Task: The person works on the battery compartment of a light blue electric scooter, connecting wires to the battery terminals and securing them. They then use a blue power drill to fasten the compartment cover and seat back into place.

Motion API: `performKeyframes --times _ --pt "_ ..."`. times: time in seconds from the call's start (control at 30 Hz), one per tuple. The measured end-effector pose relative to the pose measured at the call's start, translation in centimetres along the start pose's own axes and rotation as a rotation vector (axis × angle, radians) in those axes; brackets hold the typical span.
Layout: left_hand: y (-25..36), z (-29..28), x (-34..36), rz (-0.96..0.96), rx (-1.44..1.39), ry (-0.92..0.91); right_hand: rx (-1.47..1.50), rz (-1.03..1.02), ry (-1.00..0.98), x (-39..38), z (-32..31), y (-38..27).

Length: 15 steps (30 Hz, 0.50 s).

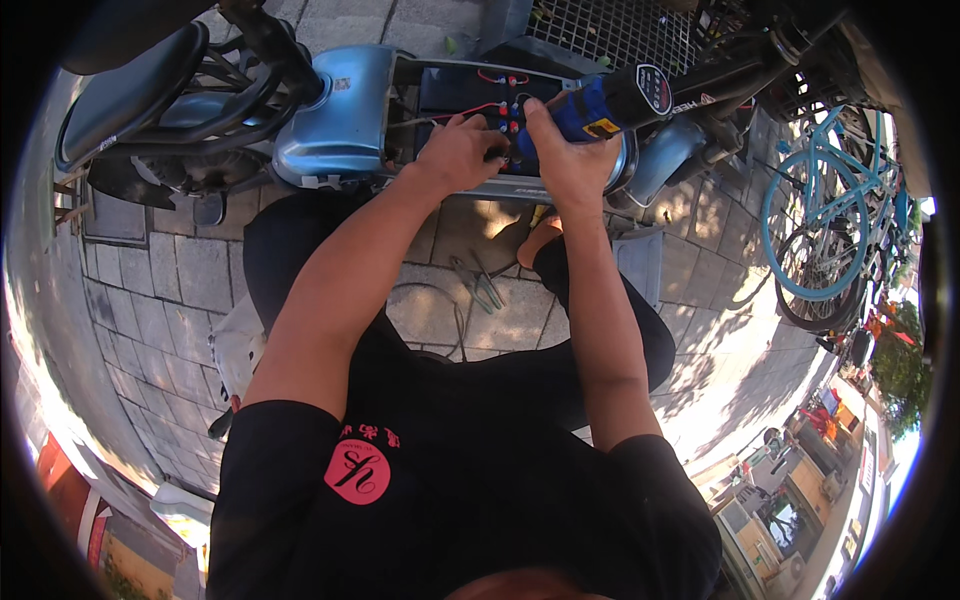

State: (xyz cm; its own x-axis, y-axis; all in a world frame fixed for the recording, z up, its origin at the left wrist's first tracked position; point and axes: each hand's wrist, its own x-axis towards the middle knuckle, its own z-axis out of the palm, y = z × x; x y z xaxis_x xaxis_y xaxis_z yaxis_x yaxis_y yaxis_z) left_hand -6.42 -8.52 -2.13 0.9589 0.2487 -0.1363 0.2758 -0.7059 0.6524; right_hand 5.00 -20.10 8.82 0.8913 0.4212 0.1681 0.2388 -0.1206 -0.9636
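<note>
My right hand point(575, 165) is wrapped round a blue cordless drill point(590, 112) with a black end that points up and right. The drill lies over an open compartment in the light-blue body of an electric scooter point(335, 110). Inside sit black batteries point(455, 88) with red and black terminals and a few red wires point(470, 110). Over the near batteries, my left hand point(462, 155) bends down beside the terminals, fingers curled together. Whatever is between those fingertips is hidden, as is the drill's working tip.
Pliers with green handles point(485, 285) lie on the paving between my feet, near a dark cable point(460, 325). The scooter's black seat point(135, 95) is at the far left. A metal mesh basket point(620, 35) stands behind. Turquoise bicycles point(815, 215) are parked at right.
</note>
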Motion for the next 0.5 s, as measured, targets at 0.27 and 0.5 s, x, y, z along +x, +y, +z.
performKeyframes --times 0.27,0.5 --pt "-0.3 0.3 0.3 0.01 0.014 0.003 0.005 0.046 -0.029 0.3 -0.6 0.0" --pt "-0.4 0.6 0.5 0.001 0.044 -0.04 0.181 0.047 -0.152 0.4 0.2 0.8"
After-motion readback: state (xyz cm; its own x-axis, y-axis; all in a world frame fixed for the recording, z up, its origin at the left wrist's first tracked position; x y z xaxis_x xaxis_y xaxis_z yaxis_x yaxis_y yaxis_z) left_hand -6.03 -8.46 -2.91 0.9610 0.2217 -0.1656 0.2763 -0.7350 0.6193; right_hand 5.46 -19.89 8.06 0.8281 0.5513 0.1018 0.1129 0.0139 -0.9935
